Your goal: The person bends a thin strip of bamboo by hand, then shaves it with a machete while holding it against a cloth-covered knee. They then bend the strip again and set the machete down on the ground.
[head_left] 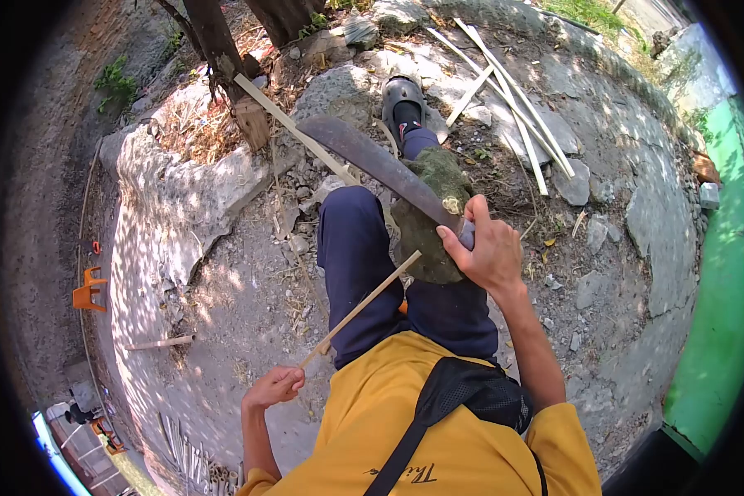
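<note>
My right hand [489,248] is closed round the handle of a machete [380,169], whose broad dark blade points up and to the left. Under the blade, a dirty green cloth [430,256] covers part of my right leg. My left hand [276,386], low on the left, grips one end of a thin bamboo strip [360,307]. That strip slants up across my left thigh, its far end just short of the cloth and apart from the blade. Beyond my left knee, a longer pale strip [293,124] leans near the machete's tip.
Several pale strips [512,107] lie crossed on the ground at the upper right. A tree trunk [215,41] rises at the top left beside broken concrete slabs [190,182]. An orange plastic chair [89,289] stands far left, and a green wall [715,289] runs along the right.
</note>
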The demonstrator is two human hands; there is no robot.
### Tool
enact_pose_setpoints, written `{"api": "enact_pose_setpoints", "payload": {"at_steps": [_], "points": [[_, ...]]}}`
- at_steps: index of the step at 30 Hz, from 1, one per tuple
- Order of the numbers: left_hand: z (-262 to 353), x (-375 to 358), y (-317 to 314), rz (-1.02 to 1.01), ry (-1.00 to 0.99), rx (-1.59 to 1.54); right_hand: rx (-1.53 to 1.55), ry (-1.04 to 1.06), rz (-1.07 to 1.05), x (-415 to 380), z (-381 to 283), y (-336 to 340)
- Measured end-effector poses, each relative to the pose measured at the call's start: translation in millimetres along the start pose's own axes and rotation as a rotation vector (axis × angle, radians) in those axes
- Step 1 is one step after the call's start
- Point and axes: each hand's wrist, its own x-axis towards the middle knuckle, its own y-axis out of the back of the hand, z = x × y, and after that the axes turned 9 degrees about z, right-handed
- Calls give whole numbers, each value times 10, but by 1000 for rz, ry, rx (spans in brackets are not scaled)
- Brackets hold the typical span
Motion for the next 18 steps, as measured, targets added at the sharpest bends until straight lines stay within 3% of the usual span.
{"api": "enact_pose_setpoints", "payload": {"at_steps": [3, 6, 11, 13, 15, 18], "points": [[-216, -160, 334, 78, 125, 28, 26, -55, 13, -56, 134, 3], [64, -164, 392, 146, -94, 1, 223, -143, -29, -103, 204, 91], [622, 213, 406, 364, -211, -12, 502, -254, 53, -252, 475, 80], [863, 364, 378, 561, -335, 334, 618, -316, 94, -328, 614, 25], [1017, 524, 406, 638, -439, 417, 962, -556, 198, -387, 855, -72], [1400, 701, 290, 796, -540, 571, 787, -630, 282, -499, 1404, -217]]}}
